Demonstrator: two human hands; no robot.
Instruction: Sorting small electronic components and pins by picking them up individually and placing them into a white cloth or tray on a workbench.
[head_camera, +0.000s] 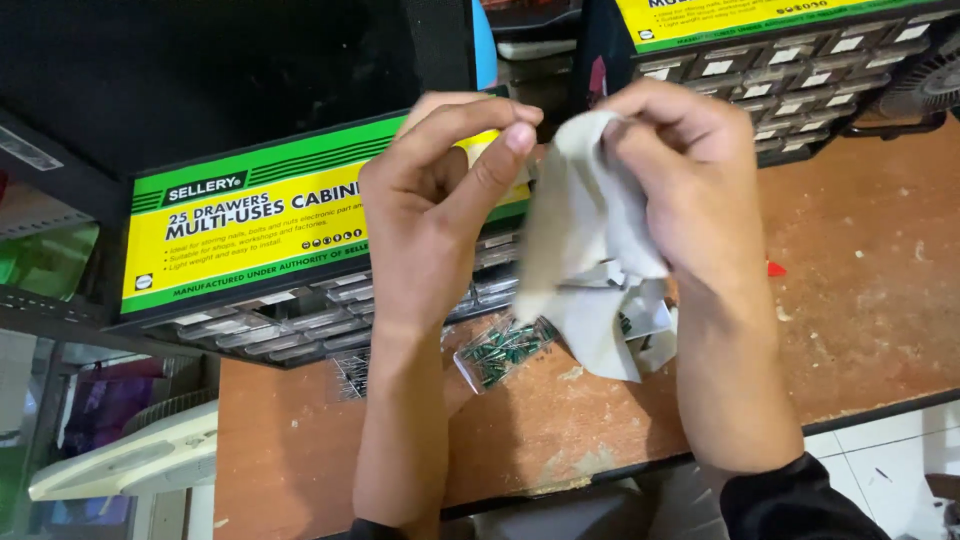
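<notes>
My right hand (690, 190) is raised over a brown wooden table (860, 270) and pinches a crumpled piece of grey-white paper or plastic bag (590, 240) that hangs down from its fingers. My left hand (440, 190) is level with it on the left, thumb and forefinger pressed together close to the top edge of that piece; whether they grip it is unclear. Below the hands a small clear bag of green parts (503, 352) lies on the table, with more pale scraps (650, 325) beside it.
A black multi-drawer cabinet with a yellow and green label (250, 250) stands on the left of the table, a second one (790, 60) at the top right. A white fan-like object (130, 460) sits below the table's left edge. Tiled floor shows at lower right.
</notes>
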